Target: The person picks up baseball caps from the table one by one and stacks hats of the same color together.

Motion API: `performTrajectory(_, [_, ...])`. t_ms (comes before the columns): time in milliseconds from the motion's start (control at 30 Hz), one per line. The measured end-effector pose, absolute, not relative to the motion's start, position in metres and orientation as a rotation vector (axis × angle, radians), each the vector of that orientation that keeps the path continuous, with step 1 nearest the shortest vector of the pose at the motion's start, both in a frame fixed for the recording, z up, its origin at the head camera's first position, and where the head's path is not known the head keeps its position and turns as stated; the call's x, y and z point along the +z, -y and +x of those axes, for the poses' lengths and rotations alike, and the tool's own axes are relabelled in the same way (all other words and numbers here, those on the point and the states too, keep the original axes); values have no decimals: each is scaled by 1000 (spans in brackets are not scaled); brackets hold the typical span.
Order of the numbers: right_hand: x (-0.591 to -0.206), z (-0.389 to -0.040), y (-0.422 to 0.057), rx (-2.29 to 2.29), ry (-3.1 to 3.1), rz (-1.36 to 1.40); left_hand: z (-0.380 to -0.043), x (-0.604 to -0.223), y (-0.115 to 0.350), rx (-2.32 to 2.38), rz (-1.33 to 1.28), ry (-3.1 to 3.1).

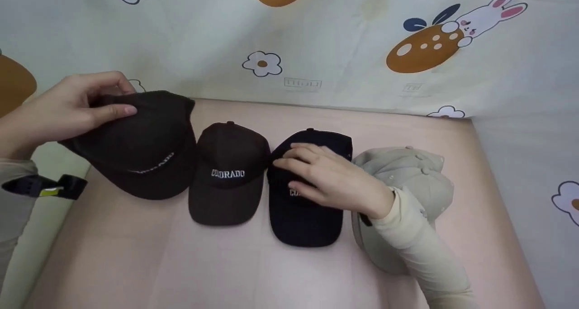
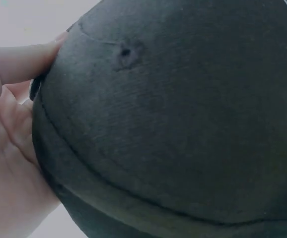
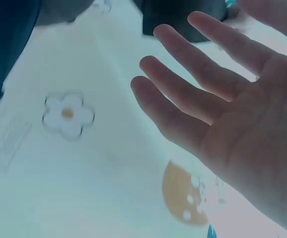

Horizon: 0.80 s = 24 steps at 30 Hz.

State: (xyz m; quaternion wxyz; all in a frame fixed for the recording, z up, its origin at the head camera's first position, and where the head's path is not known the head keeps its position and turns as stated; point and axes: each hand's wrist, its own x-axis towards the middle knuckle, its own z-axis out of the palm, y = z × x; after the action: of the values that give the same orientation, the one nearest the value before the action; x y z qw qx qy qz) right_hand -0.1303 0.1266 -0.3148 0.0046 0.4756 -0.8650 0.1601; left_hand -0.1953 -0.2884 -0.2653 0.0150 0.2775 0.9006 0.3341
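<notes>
My left hand [image 1: 77, 107] grips a black baseball cap [image 1: 149, 132] at its back edge, thumb on the outside of the crown. This cap is tilted, brim toward me, with white lettering partly in view. In the left wrist view its crown [image 2: 173, 124] fills most of the picture beside the thumb and palm. My right hand [image 1: 325, 178] is over a navy cap [image 1: 305, 230], covering part of its lettering. Its fingers [image 3: 183, 94] are spread and hold nothing in the right wrist view. Between the hands lies a dark brown cap [image 1: 230, 150] marked COLORADO.
Beige caps [image 1: 434, 182], nested together, lie to the right, partly behind my right forearm. All rest on a pale pink surface [image 1: 217, 273]. A patterned backdrop [image 1: 334, 42] with flowers and a rabbit rises behind, and a plain side [image 1: 511, 164] borders the right.
</notes>
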Motion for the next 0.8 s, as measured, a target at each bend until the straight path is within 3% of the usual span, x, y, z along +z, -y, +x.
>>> performTrajectory(367, [-304, -135, -181, 502, 2814, 1264, -183, -276, 242, 1091, 1238, -2502])
performTrajectory(667, [-304, -131, -195, 495, 2823, 1227, -192, -318, 200, 1209, 1049, -2199])
performTrajectory(800, [-305, -129, -200, 486, 2853, 1202, -203, -336, 183, 1130, 1085, -2279])
